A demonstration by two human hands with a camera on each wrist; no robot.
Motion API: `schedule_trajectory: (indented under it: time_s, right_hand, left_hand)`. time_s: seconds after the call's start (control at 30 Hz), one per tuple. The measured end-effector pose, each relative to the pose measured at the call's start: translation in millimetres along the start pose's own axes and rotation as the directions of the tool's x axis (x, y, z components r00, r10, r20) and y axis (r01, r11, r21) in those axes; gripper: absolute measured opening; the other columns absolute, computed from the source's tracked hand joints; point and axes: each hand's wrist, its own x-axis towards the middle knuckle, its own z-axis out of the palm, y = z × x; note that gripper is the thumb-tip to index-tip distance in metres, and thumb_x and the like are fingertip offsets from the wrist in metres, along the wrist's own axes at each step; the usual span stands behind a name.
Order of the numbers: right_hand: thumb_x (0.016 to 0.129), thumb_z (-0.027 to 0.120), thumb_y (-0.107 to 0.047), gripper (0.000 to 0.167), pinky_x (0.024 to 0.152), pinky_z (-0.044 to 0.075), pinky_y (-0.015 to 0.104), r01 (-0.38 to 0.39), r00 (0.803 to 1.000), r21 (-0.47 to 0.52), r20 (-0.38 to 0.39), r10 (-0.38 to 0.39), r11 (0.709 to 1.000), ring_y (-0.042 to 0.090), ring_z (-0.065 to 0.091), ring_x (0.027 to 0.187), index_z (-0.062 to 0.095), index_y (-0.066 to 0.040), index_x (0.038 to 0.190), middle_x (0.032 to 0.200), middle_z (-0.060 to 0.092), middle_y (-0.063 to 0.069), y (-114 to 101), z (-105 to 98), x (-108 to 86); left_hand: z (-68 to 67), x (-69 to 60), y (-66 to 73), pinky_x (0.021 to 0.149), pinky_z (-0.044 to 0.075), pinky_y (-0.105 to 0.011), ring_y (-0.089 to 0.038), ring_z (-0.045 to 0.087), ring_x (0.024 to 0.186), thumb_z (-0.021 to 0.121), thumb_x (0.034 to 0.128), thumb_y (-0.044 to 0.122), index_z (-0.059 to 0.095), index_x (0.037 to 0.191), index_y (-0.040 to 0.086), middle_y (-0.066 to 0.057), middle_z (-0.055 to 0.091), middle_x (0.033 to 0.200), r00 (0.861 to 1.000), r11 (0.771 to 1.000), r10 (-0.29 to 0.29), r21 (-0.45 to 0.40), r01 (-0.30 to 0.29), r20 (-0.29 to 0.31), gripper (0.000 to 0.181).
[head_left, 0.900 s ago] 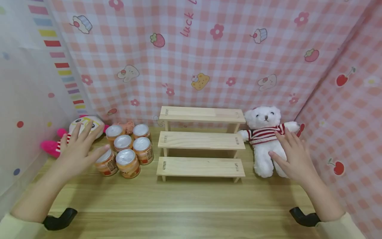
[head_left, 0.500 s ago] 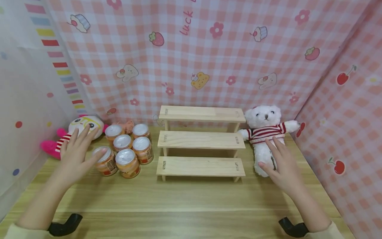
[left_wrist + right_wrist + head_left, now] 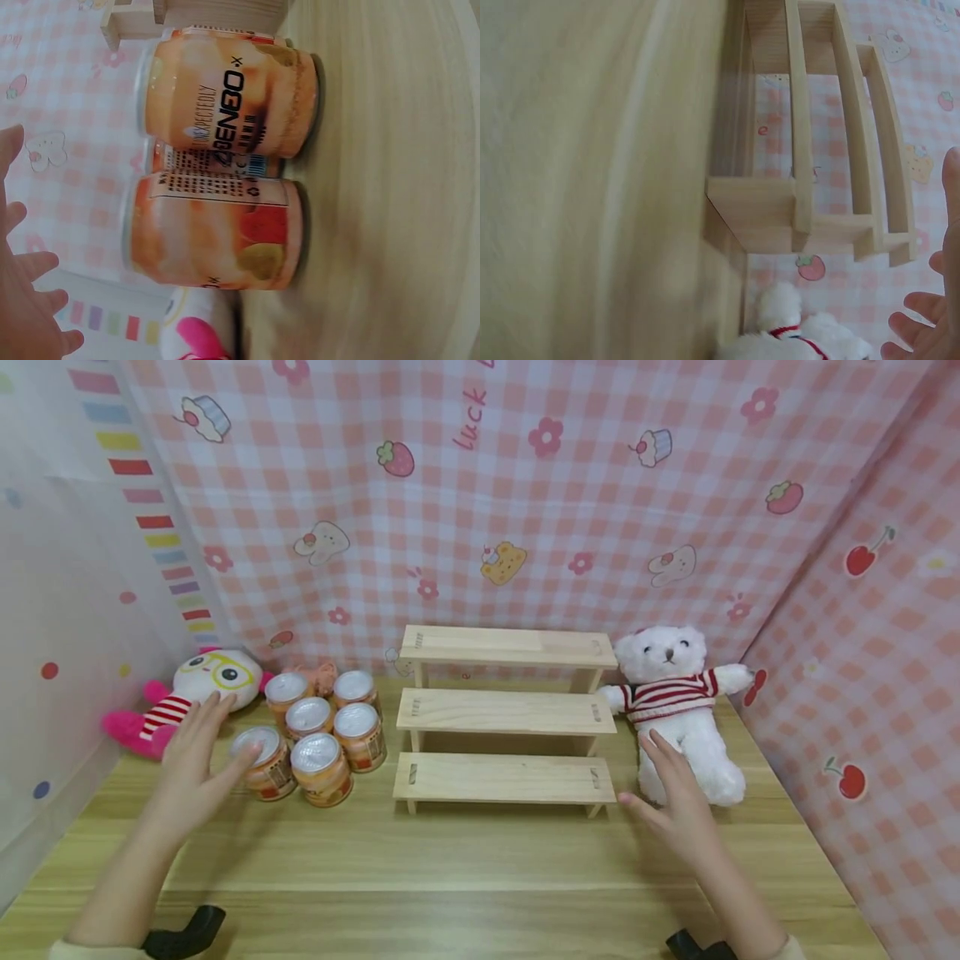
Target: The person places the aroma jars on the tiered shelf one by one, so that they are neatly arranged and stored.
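My left hand (image 3: 189,777) hovers with fingers spread beside a group of several orange cans; its thumb overlaps the front-left can (image 3: 272,774) in the head view. In the left wrist view that hand (image 3: 26,281) stays apart from the nearest can (image 3: 214,232). My right hand (image 3: 678,814), fingers extended and holding nothing, is in front of the white bear (image 3: 701,747) and right of the three-tier wooden rack (image 3: 504,779). The right wrist view has the hand (image 3: 934,300) apart from the rack (image 3: 802,135).
A pink and white plush toy (image 3: 168,714) lies at the left behind my hand. Behind the cans sits a small pinkish-orange object (image 3: 324,677). Checked cloth (image 3: 465,510) hangs behind the wooden table (image 3: 450,868).
My right hand has moved left and toward the front, uncovering the bear's legs. My left hand has shifted slightly toward the front, showing more of the pink plush.
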Motion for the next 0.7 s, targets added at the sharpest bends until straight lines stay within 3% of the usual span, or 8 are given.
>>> schedule_trajectory:
  time_s: [0.13, 0.37, 0.7]
  right_hand:
    - [0.079, 0.078, -0.023, 0.081, 0.096, 0.028, 0.069, -0.017, 1.000, 0.033, 0.003, 0.017, 0.999, 0.049, 0.028, 0.130, 0.037, -0.002, 0.145, 0.147, 0.031, 0.027, -3, 8, -4.7]
    - [0.076, 0.080, -0.012, 0.079, 0.097, 0.029, 0.067, -0.045, 0.999, 0.066, -0.004, 0.045, 0.997, 0.049, 0.030, 0.129, 0.038, 0.005, 0.141, 0.145, 0.032, 0.029, -5, 24, -9.5]
    - [0.079, 0.078, -0.012, 0.075, 0.100, 0.027, 0.066, -0.107, 0.994, 0.120, 0.018, 0.106, 0.987, 0.050, 0.030, 0.129, 0.038, 0.004, 0.141, 0.144, 0.034, 0.030, 0, 41, -13.8]
  left_hand:
    - [5.0, -2.9, -6.2, 0.106, 0.003, -0.067, -0.046, 0.010, 0.139, 0.065, 0.0903, 0.018, 0.026, 0.149, 0.000, -0.028, 0.019, 0.152, 1.000, 0.998, -0.025, -0.058, 0.024, -0.018, 0.073]
    - [13.7, -7.7, -13.0, 0.107, 0.010, -0.066, -0.049, 0.018, 0.136, 0.067, 0.0889, 0.013, 0.023, 0.150, 0.000, -0.030, 0.022, 0.150, 0.998, 0.990, -0.063, -0.130, 0.059, -0.030, 0.076]
    - [29.4, -11.3, -19.8, 0.100, 0.024, -0.067, -0.052, 0.029, 0.128, 0.066, 0.0891, 0.006, 0.020, 0.150, -0.001, -0.030, 0.026, 0.148, 0.993, 0.963, -0.113, -0.248, 0.102, -0.029, 0.077]
